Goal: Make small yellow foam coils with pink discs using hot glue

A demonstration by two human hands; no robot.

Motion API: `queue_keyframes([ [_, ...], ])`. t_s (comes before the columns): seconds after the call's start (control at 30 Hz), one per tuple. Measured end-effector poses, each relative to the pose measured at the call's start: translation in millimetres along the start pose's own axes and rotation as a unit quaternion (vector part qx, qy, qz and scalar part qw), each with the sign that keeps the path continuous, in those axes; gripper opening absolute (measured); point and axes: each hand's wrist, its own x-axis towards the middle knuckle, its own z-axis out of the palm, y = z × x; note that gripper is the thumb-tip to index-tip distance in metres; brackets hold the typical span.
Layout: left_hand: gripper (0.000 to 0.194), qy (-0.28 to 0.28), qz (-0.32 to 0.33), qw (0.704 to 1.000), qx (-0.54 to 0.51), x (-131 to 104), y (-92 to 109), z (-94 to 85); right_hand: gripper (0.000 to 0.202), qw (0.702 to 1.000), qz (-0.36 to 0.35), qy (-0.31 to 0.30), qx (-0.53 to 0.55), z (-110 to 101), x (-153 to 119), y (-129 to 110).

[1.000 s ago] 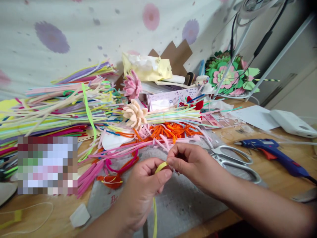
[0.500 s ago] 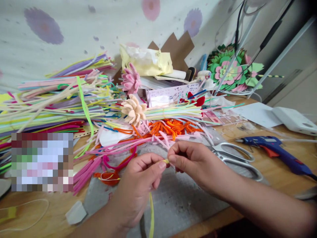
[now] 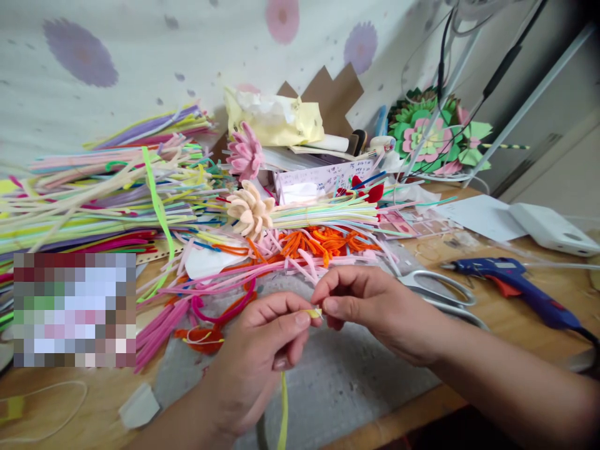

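Over the grey mat (image 3: 337, 387), my left hand (image 3: 272, 344) pinches a yellow strip (image 3: 284, 406) between thumb and forefinger; its long tail hangs below the hand. The strip's short end points toward my right hand (image 3: 360, 306), whose thumb and forefinger are pressed together at a small whitish tip on it. The fingertips of both hands are close together. Behind them lie orange pipe cleaners (image 3: 323, 244) and pink ones (image 3: 220, 281). Silver scissors (image 3: 440, 290) rest just beyond my right wrist, partly covered by it.
A blue glue gun (image 3: 520, 281) lies at the right. Piled pipe cleaners (image 3: 107, 206) fill the left back. A cream flower (image 3: 250, 209) and a pink flower (image 3: 244, 153) stand mid-back. A white paper scrap (image 3: 139, 406) is at front left.
The fingertips have drawn slightly apart, so more of the yellow strip's end and its whitish tip shows between them. The whole view has shifted a little.
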Motion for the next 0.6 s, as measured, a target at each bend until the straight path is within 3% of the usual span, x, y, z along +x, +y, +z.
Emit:
queue_keyframes([
  [0.23,0.017,0.005,0.02,0.998,0.051,0.2,0.6,2.8,0.027,0.996,0.018,-0.038,0.081,-3.3,3.4,7.9],
  [0.37,0.019,0.033,0.062,0.987,0.142,0.3,-0.9,-0.4,0.028,0.998,0.015,-0.027,0.063,-2.0,3.8,5.9],
  [0.6,0.017,0.113,0.13,0.941,0.291,-4.3,2.7,3.0,0.031,0.999,-0.015,0.014,-0.04,1.3,3.6,4.2],
])
